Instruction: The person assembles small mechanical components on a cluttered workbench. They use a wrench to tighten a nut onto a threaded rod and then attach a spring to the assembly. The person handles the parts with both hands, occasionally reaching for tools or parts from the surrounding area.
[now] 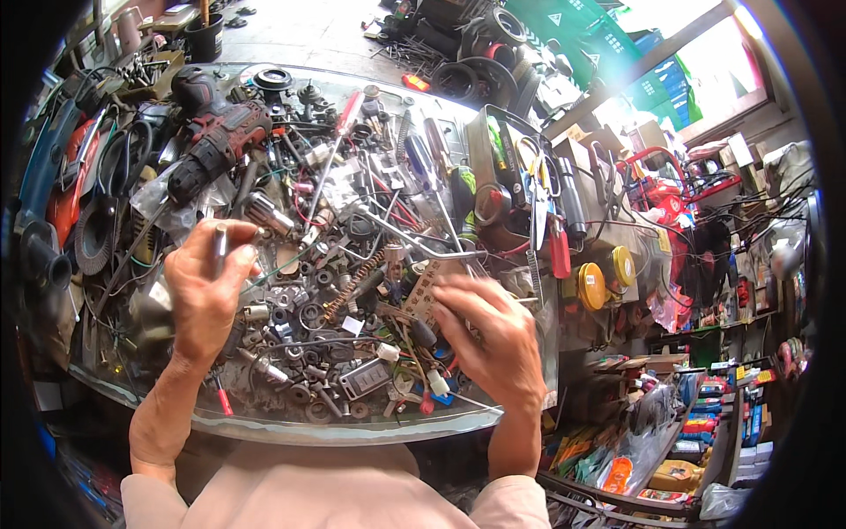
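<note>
My left hand (207,286) is raised over the left part of the pile, its thumb and fingers pinched around a short metal rod (220,249) that stands upright. Stretched out over the right part of the pile, my right hand (493,331) has its fingertips at a brown printed card (421,295); its fingers are slightly blurred and I see nothing held in them. Between the hands lie a coil spring (354,284), sockets, nuts and bolts. A black-and-red cordless drill (220,145) rests on the pile beyond my left hand. An L-shaped metal wrench (419,242) lies just beyond my right hand.
The glass-topped table's near edge (344,434) curves before my body. At its right stands a metal tin (493,163) with scissors (538,189) and other tools. Yellow-lidded jars (592,286) are beside it. An angle grinder (46,185) lies far left. Shelves of packages fill the right.
</note>
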`<state>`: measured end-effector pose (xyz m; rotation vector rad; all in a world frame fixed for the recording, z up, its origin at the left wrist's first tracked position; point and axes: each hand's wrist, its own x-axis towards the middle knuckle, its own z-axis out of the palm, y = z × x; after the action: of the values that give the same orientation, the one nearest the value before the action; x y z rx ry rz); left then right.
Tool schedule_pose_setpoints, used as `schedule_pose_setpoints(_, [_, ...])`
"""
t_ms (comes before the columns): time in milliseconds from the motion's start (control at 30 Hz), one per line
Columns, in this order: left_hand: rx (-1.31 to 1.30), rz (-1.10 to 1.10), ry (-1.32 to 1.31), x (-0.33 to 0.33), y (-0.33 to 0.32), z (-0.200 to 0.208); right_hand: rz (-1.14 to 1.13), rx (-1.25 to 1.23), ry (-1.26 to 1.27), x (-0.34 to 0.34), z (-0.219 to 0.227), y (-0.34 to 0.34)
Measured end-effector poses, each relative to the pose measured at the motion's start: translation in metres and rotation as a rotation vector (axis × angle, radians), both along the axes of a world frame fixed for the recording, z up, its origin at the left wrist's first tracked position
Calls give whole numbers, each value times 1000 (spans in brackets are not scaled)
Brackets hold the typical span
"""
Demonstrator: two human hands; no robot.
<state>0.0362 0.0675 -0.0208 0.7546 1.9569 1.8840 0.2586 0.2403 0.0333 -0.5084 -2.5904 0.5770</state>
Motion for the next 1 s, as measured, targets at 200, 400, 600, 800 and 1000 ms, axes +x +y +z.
schedule_pose_setpoints(200, [-11,-18,62,4,1,2,-302,-175,-75,66,-19,-35])
schedule_pose_setpoints(400, [2,-20,120,8,1,-2,-295,-116,-21,32,-33,-46])
schedule_pose_setpoints(600, [3,-28,144,11,1,-1,-107,-136,108,-19,-52,-38])
schedule_pose_setpoints(800, [-1,-52,167,9,2,-1,21,-101,160,-57,-54,-29])
schedule_pose_setpoints(1000, [25,-56,164,9,1,-3,-117,-264,193,-29,-13,4])
